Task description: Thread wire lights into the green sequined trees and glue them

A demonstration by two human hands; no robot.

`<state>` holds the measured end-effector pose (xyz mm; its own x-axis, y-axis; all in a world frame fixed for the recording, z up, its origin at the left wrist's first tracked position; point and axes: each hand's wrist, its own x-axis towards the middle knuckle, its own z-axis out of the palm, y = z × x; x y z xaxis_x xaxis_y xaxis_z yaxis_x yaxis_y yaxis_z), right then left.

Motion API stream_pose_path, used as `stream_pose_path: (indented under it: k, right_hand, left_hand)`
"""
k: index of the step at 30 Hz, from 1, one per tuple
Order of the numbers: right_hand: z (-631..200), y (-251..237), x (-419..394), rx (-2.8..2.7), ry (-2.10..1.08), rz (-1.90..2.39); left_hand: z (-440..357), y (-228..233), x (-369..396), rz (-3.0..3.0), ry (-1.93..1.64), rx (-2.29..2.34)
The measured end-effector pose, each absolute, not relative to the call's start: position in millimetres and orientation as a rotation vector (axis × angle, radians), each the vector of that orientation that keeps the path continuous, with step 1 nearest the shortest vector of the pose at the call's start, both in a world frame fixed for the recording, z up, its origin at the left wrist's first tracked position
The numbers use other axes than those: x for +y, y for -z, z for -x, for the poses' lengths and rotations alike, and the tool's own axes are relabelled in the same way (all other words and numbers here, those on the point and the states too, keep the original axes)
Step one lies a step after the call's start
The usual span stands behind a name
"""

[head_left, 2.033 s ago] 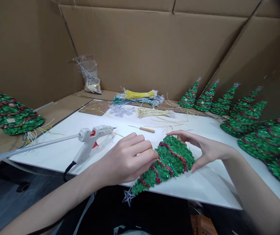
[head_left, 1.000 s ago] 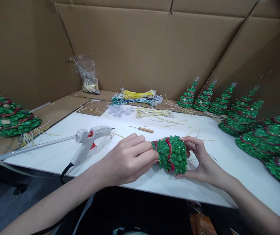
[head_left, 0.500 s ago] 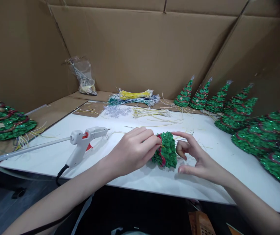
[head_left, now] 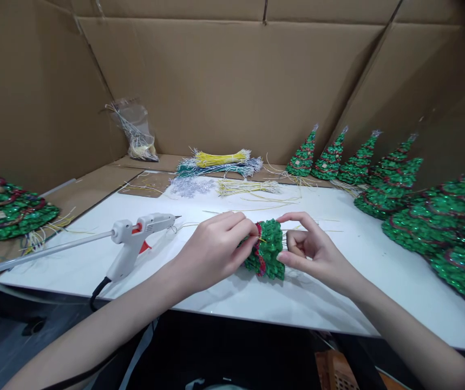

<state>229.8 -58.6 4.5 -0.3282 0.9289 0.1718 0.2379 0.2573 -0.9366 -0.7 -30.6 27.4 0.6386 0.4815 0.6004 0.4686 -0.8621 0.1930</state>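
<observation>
A small green tinsel Christmas tree (head_left: 272, 252) with a red garland lies on its side over the white board (head_left: 338, 303), its base toward the right. My left hand (head_left: 218, 244) pinches a thin yellow wire (head_left: 261, 239) at the garland and covers the tree's upper part. At the base, my right hand (head_left: 317, 246) has its index finger on the top edge and its thumb on the face below. Its other fingers curl behind, by thin wires coming out of the base. A white hot glue gun (head_left: 129, 244) with a red trigger stands left of my left hand.
Finished-looking trees (head_left: 364, 162) line the right side; another tree (head_left: 8, 211) is at far left. Wire bundles (head_left: 220, 162), clear glittery pieces (head_left: 191, 187) and loose yellow wires (head_left: 250, 188) lie at the back. Cardboard walls (head_left: 224, 81) enclose the table.
My right hand has closed in, bringing its thumb from apart onto the tree's base. My left hand keeps its pinch at the garland. The view has shifted slightly.
</observation>
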Motion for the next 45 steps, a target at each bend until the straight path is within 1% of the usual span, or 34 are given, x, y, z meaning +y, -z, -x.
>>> stream_pose_path:
  k: [7,16,26,33,38,45]
  right_hand:
    - [-225.8,2.0,-78.3,-1.707,-1.063,1.088]
    - [-219.3,4.4,-78.1,-1.626,-1.127,1.034]
    - [-216.4,12.5,-84.9,-1.628,-1.102,1.003]
    - [-213.1,16.3,-83.0,-1.522,-1.15,0.981]
    - [-215.3,15.8,-80.3,-1.589,-1.184,1.047]
    - [-219.1,15.4,-70.1,-1.599,-1.324,1.076]
  left_hand:
    - [-0.6,-29.2,-44.5,-2.776,-0.973,0.823]
    - [-3.8,-31.6,-48.6,-2.768,-1.007,0.864]
    - [-0.8,-30.0,-55.7,-2.702,-1.039,0.833]
    - [-0.8,-26.8,-54.0,-2.712,-1.069,0.853]
    - [-2.8,-25.5,-53.3,-2.751,-1.107,0.861]
    - [-4.4,-27.3,-52.2,-2.678,-1.083,0.899]
